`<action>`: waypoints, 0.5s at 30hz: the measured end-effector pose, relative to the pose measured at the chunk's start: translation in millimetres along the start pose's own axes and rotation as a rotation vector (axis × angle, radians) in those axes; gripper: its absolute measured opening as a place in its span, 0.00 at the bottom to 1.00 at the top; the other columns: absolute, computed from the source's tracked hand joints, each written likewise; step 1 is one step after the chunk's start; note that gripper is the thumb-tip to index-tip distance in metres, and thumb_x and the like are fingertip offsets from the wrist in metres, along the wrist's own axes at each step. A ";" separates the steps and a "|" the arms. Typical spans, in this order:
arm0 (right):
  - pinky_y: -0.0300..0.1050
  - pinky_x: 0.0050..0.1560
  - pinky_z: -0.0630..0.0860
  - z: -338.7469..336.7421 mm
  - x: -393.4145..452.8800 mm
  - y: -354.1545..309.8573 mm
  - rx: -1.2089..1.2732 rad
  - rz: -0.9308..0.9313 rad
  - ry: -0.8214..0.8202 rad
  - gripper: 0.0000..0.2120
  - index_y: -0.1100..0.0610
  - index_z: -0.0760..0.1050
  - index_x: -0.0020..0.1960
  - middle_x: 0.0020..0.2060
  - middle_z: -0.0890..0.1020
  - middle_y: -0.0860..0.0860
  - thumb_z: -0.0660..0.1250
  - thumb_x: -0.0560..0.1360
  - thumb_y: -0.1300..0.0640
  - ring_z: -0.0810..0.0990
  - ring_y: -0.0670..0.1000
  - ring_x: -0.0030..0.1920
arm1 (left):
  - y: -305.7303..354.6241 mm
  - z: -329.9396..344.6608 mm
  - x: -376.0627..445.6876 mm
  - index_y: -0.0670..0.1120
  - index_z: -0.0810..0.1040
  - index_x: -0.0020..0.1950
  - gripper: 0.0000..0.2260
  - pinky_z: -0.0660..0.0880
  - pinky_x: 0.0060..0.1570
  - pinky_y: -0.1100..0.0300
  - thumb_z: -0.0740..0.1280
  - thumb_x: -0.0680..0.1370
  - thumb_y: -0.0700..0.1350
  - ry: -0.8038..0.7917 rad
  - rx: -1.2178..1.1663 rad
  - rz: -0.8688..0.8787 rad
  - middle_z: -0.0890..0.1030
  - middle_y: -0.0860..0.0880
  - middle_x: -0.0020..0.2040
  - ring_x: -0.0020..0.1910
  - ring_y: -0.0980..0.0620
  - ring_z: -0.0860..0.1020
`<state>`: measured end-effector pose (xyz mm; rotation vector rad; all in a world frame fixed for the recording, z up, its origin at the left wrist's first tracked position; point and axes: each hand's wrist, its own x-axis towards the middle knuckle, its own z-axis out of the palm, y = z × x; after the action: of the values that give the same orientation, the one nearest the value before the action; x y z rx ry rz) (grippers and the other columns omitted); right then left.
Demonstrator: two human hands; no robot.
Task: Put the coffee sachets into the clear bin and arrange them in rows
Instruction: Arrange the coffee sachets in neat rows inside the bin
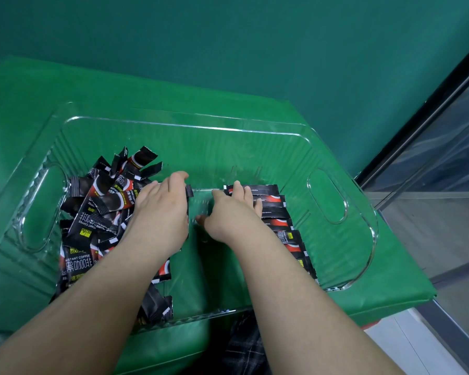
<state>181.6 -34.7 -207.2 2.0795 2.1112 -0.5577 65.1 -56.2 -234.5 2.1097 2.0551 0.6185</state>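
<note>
The sachets are already in the clear bin (336,147); the sorting into rows is under way. A loose heap of sachets (100,212) lies under and to the outer side of the left hand (161,209), whose curled fingers pinch one sachet (189,191) at its far edge. The right hand (232,212) rests with fingers spread flat on the neat row (279,220), which runs under it and along its outer side. Next, I judge, the pinched sachet must cross the bare gap and be laid square beside the row. The bin sits on the green table (363,293).

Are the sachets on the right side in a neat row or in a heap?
Neat row: the right sachets lie overlapping in a line inside the bin.
</note>
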 end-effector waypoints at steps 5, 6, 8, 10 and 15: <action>0.59 0.73 0.38 1.3 2.3 -0.3 -0.008 0.017 -0.012 0.33 0.52 0.52 0.76 0.76 0.39 0.54 0.61 0.77 0.43 0.37 0.56 0.75 | -0.5 0.4 0.4 0.43 0.57 0.73 0.32 0.51 0.72 0.56 0.69 0.74 0.37 0.001 0.005 0.002 0.71 0.47 0.67 0.69 0.48 0.67; 0.59 0.73 0.38 1.1 2.3 -0.1 -0.004 0.014 -0.008 0.34 0.53 0.51 0.77 0.76 0.39 0.53 0.60 0.77 0.42 0.37 0.56 0.76 | -0.4 0.6 0.7 0.43 0.57 0.73 0.32 0.51 0.72 0.57 0.69 0.74 0.37 0.002 0.005 0.002 0.72 0.48 0.67 0.68 0.48 0.67; 0.60 0.73 0.38 -1.0 1.7 0.6 0.003 0.006 -0.001 0.36 0.54 0.48 0.77 0.76 0.40 0.52 0.60 0.77 0.42 0.38 0.55 0.76 | -0.1 0.4 1.2 0.43 0.57 0.73 0.31 0.50 0.71 0.58 0.69 0.74 0.38 0.005 0.004 -0.001 0.72 0.48 0.67 0.69 0.48 0.67; 0.61 0.72 0.39 -4.8 0.2 2.2 0.005 -0.005 0.000 0.35 0.52 0.48 0.77 0.77 0.41 0.51 0.59 0.77 0.42 0.38 0.56 0.76 | 0.4 -0.2 1.1 0.43 0.56 0.73 0.32 0.50 0.71 0.58 0.69 0.75 0.38 0.002 0.006 -0.002 0.71 0.48 0.67 0.69 0.49 0.67; 0.61 0.72 0.39 -6.2 -2.0 7.3 -0.058 0.010 -0.050 0.29 0.49 0.59 0.74 0.76 0.40 0.52 0.58 0.77 0.40 0.37 0.56 0.75 | 0.2 -0.2 0.4 0.44 0.56 0.73 0.31 0.49 0.71 0.58 0.68 0.75 0.37 0.006 0.007 -0.004 0.70 0.49 0.67 0.69 0.50 0.66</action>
<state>189.9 -34.5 -202.0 2.0228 2.0633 -0.5348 65.2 -55.9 -234.2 2.1101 2.0669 0.6179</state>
